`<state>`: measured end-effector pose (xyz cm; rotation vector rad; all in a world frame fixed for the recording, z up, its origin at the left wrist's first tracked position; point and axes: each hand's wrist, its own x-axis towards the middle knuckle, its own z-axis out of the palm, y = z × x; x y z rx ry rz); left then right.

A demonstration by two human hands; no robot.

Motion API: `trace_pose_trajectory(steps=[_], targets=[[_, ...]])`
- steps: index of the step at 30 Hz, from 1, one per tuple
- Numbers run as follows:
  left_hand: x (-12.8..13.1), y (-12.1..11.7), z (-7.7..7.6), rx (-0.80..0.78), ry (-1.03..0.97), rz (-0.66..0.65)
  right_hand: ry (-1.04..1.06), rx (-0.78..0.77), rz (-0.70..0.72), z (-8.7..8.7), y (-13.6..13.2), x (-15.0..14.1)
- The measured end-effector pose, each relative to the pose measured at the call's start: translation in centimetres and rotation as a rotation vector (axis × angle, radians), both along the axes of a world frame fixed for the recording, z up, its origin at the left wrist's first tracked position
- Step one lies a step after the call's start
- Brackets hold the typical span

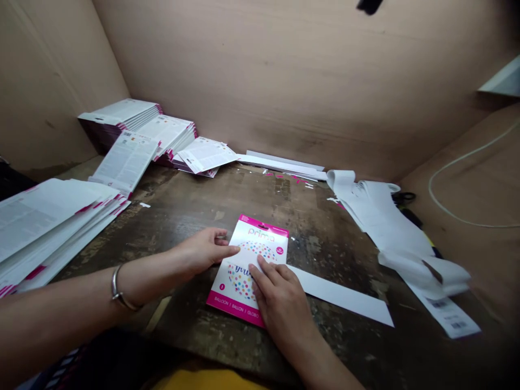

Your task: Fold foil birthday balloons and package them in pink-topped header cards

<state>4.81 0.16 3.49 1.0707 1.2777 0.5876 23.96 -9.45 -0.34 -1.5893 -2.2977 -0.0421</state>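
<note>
A pink and white balloon package card [260, 244] with coloured dots lies flat on the dark worn table [252, 200] in front of me. My left hand [203, 250], a bracelet on its wrist, touches the card's left edge with loosely curled fingers and the index finger stretched onto it. My right hand [280, 298] lies flat on the card's lower right part, fingers extended and pressing down. A white paper strip [345, 297] runs from under my right hand toward the right.
Stacks of white printed cards with pink edges lie at the left [44, 227] and back left [134, 130]. A heap of white label strips [390, 227] covers the right side. Cardboard walls [309, 76] enclose the table; a white cable [455, 168] hangs at right.
</note>
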Motion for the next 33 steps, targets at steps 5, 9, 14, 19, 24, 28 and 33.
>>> trace_pose_trajectory(steps=[5, 9, 14, 19, 24, 28, 33], targets=[[2.1, 0.5, 0.7, -0.152, 0.010, -0.145, 0.015, -0.022, -0.003, 0.2, -0.1, 0.0], [3.2, -1.0, -0.3, -0.128, -0.119, -0.065, 0.025, -0.007, -0.009, 0.3, -0.1, 0.2], [2.9, -2.9, -1.0, -0.191, -0.397, 0.035, 0.092, -0.001, -0.025, 1.7, -0.8, 0.3], [2.9, -5.2, -0.1, -0.169, -0.571, 0.105, 0.090, 0.145, -0.117, 2.1, -2.6, -0.9], [3.2, -7.6, 0.0, -0.165, -0.636, 0.177, 0.254, 0.233, -0.289, 1.2, -4.0, -1.5], [3.2, -8.4, -0.3, -0.146, -0.708, 0.202, 0.606, 0.067, -0.389, 1.9, -4.1, -0.7], [2.7, -8.1, -0.8, -0.144, -0.723, 0.144, 1.544, -0.486, -0.329, 3.9, -3.1, 0.8]])
